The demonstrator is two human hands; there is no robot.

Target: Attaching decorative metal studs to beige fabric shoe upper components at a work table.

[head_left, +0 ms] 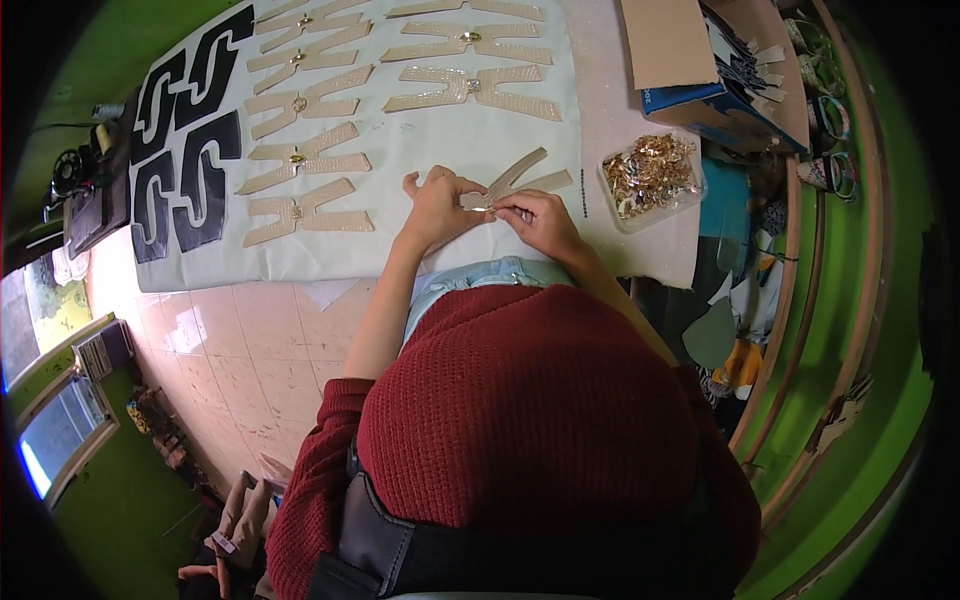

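Over the near edge of the table, both my hands grip one beige, split-ended shoe strap (522, 176), its forked ends pointing away to the right. My left hand (437, 207) has thumb and index finger closed round its middle, where a small shiny metal ornament (481, 209) shows. The fingertips of my right hand (543, 224) pinch the strap just right of that ornament. My fingers partly cover the joint. Several finished-looking beige straps (307, 210) with metal ornaments at their centres lie in two columns beyond and to the left.
Black curved cut pieces (205, 190) lie at the table's left. A clear plastic tub (655, 185) of gold-coloured metal ornaments stands right of my hands. Behind it is an opened cardboard box (675, 45) with dark pieces inside. A pale sheet (470, 140) covers the table.
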